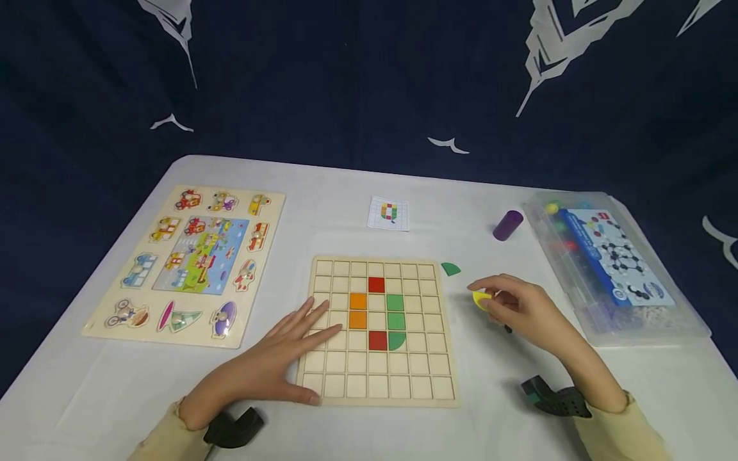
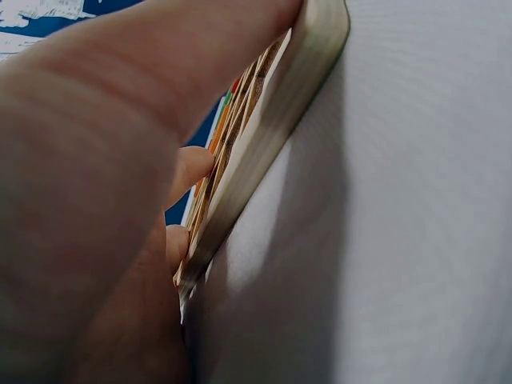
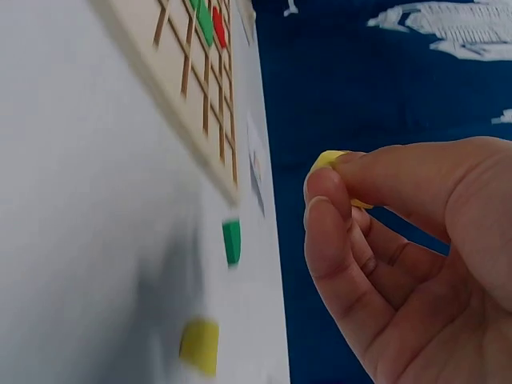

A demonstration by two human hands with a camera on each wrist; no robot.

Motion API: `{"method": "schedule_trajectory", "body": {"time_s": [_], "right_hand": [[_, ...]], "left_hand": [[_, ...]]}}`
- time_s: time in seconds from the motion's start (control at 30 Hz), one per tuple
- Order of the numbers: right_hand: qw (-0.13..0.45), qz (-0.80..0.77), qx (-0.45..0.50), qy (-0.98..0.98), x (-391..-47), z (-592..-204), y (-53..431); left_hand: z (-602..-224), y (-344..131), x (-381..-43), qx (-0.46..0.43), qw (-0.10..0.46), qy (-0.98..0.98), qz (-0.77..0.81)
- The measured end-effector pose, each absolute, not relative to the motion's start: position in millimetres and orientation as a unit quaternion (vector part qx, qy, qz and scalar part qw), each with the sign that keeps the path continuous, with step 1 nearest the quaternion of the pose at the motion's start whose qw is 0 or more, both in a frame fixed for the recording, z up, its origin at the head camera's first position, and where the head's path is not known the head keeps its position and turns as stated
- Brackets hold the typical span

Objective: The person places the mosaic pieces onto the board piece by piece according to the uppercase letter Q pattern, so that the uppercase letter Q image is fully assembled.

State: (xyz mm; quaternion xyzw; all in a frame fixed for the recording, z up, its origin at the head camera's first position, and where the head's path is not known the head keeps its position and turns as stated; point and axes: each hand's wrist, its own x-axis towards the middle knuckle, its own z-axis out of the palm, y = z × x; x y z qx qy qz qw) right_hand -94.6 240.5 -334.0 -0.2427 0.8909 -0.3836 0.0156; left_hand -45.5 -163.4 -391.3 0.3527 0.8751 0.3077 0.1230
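Clock positions apply to the head view, from the centre of the grid board unless noted. The grid board [image 1: 415,384] lies flat on the white table [image 1: 323,192]. The left hand [image 1: 271,366] rests with fingers spread over the board's left edge at 9 to 10 o'clock, thumb at the near-left corner. A strip of tabletop separates the right edge from the right hand [image 1: 521,314] at 3 o'clock; a green quarter piece [image 1: 451,269] lies just beside that edge, between 1 and 2 o'clock. From the right hand, a purple cylinder [image 1: 508,226] is at 12 o'clock; a plastic box [image 1: 619,259] bounds the room at 2 to 3 o'clock.

Grip: right thumb and index finger pinch a yellow piece [image 3: 325,159] at their tips, 9 to 10 o'clock from the palm. In the right wrist view, a second yellow piece [image 3: 200,346], blurred, lies on the table at 7 o'clock from the pinched one.
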Motion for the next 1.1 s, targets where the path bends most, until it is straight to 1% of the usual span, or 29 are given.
{"method": "schedule_trajectory", "body": {"time_s": [0.23, 0.4, 0.47, 0.6, 0.73, 0.93, 1.0, 1.1], "right_hand": [[0.048, -0.424, -0.272, 0.862, -111, -332, 201], [0.027, -0.403, -0.310, 0.861, -123, -333, 176], [0.025, -0.398, -0.311, 0.863, -128, -334, 166], [0.044, -0.408, -0.296, 0.863, -138, -337, 146], [0.062, -0.420, -0.302, 0.854, -151, -343, 123], [0.106, -0.476, -0.287, 0.824, -166, -355, 96], [0.107, -0.482, -0.278, 0.824, -168, -358, 91], [0.093, -0.468, -0.275, 0.835, -170, -362, 86]], "left_hand": [[-388, -162, -47, 0.354, 0.125, 0.874, 0.309], [-387, -162, -46, 0.350, 0.129, 0.874, 0.310], [-388, -162, -46, 0.350, 0.129, 0.874, 0.311], [-389, -162, -46, 0.347, 0.132, 0.873, 0.315], [-389, -163, -45, 0.347, 0.137, 0.873, 0.314], [-390, -163, -46, 0.345, 0.144, 0.874, 0.310], [-390, -163, -46, 0.346, 0.143, 0.875, 0.308], [-390, -163, -47, 0.348, 0.142, 0.875, 0.306]]}}
